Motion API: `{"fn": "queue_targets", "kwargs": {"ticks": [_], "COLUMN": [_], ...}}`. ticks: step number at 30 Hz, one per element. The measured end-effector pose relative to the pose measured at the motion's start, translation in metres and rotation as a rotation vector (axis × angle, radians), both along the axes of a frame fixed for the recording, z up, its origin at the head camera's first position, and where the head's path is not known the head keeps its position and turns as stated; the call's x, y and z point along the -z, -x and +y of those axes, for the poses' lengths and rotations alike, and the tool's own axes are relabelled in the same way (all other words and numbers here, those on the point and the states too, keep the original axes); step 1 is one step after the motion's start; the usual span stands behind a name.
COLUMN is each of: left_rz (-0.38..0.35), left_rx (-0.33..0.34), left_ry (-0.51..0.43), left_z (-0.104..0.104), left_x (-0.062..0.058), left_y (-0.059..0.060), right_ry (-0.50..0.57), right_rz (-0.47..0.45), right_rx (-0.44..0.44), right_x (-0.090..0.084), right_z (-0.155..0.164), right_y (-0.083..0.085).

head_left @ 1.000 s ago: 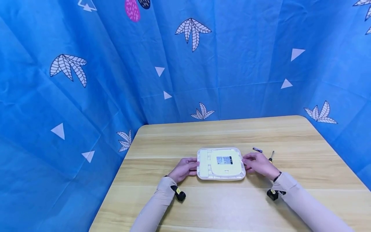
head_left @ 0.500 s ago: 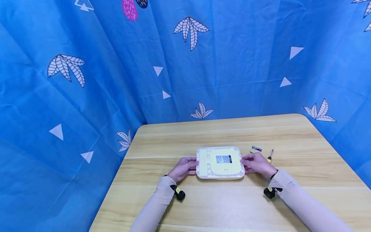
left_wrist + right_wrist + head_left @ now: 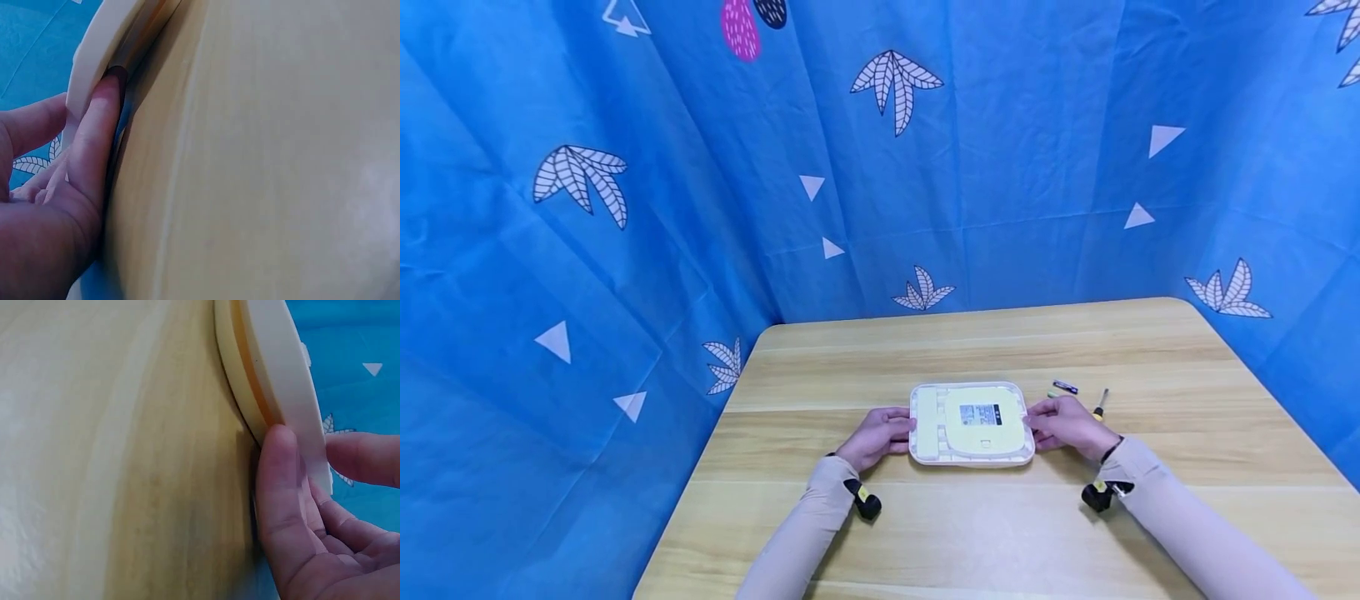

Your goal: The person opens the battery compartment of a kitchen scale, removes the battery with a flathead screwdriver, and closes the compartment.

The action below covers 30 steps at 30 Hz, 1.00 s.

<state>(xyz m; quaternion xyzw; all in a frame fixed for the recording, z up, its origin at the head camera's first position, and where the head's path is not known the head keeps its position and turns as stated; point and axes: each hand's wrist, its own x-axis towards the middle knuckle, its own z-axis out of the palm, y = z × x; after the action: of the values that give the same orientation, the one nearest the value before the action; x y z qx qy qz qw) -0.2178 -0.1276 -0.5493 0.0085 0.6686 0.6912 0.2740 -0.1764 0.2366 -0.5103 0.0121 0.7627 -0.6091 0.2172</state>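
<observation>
A white, rounded rectangular plastic device (image 3: 931,425) lies flat in front of me on the table. Its upper face carries a raised cream panel with a printed label, and a strip runs down its left side. My left hand (image 3: 875,436) grips the left edge. In the left wrist view, the thumb and fingers of the left hand (image 3: 75,181) take the rim from both faces. At the opposite edge my right hand (image 3: 1067,425) pinches the rim. The right wrist view shows the right hand (image 3: 312,531) with fingertips on either side of the white edge.
Beyond my right hand lie a small dark battery (image 3: 1065,387) and a partly hidden green item (image 3: 1052,394). A screwdriver (image 3: 1101,402) with a yellow and black handle is right of it. Blue patterned curtains (image 3: 1030,167) enclose the wooden table (image 3: 850,358).
My right hand and wrist have shifted slightly left, and the green item beyond them has come into sight. The left hand and the device hold their places; the head view sways slightly.
</observation>
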Motion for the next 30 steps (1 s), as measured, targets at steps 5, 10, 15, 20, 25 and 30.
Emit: {"fn": "queue_targets", "kwargs": {"ticks": [5,10,15,20,25,30], "left_rz": [0.008,0.077,0.150,0.202,0.252,0.329], "left_rx": [0.005,0.022,0.022,0.011,-0.027,-0.071], "left_ry": [0.028,0.057,0.108,0.112,0.091,0.089], "left_z": [0.002,0.004,0.005,0.003,0.004,0.008], "left_x": [-0.008,-0.024,-0.038,-0.045,-0.051,-0.054], "left_y": [-0.003,-0.002,0.002,0.005,0.007,0.008], "right_ry": [0.002,-0.029,-0.078,-0.088,-0.097,-0.120], "right_rz": [0.005,0.037,0.086,0.181,0.304,0.417], "right_rx": [-0.031,-0.060,-0.065,-0.066,-0.062,-0.036], "right_x": [-0.006,-0.011,-0.021,-0.030,-0.036,-0.038], "right_z": [0.005,0.012,0.012,0.009,0.005,0.001], "right_y": [0.001,0.007,0.009,0.008,0.007,0.005]}}
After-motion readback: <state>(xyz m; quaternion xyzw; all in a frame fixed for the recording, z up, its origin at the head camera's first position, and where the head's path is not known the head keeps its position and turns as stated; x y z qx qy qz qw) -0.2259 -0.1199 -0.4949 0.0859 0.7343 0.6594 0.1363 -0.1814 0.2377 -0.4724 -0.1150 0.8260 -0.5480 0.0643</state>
